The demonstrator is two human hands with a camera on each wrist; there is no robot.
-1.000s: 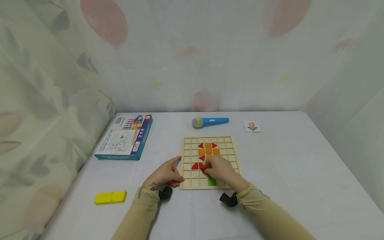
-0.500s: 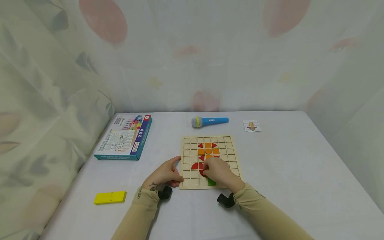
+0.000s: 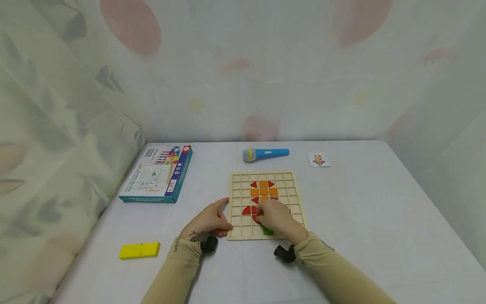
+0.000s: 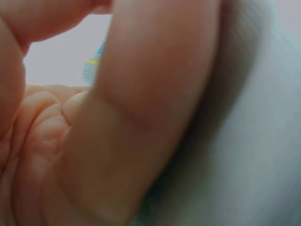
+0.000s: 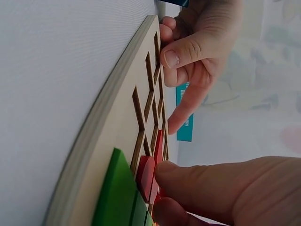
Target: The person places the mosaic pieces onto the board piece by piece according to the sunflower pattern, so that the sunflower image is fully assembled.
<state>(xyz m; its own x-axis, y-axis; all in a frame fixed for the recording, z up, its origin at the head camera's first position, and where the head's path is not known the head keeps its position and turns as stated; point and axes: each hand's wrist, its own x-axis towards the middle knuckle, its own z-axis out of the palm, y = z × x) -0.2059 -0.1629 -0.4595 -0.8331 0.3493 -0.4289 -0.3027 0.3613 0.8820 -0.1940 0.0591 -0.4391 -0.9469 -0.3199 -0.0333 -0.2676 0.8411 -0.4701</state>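
My right hand (image 3: 279, 217) is over the lower middle of the wooden grid board (image 3: 236, 185). Its thumb and index finger pinch a rounded red piece (image 5: 145, 172) low in the grid, beside a green piece (image 5: 114, 193). My left hand (image 3: 209, 219) rests at the board's left edge, with thumb tip and outstretched index finger touching the rim. Above the right hand, red triangles (image 3: 253, 185) and orange squares (image 3: 263, 184) lie around an orange circle (image 3: 263, 192). Another rounded red piece (image 3: 247, 210) sits left of the right fingertips. That hand covers part of the grid.
A blue toy microphone (image 3: 265, 154) lies behind the board, with a small picture card (image 3: 319, 159) to its right. The game box (image 3: 155, 174) is at the back left. Yellow blocks (image 3: 139, 250) lie at the front left of the white table (image 3: 360, 219).
My right hand has shifted slightly left and brought the red piece down into the grid, where it now stays almost still. My left hand has kept its place at the edge.
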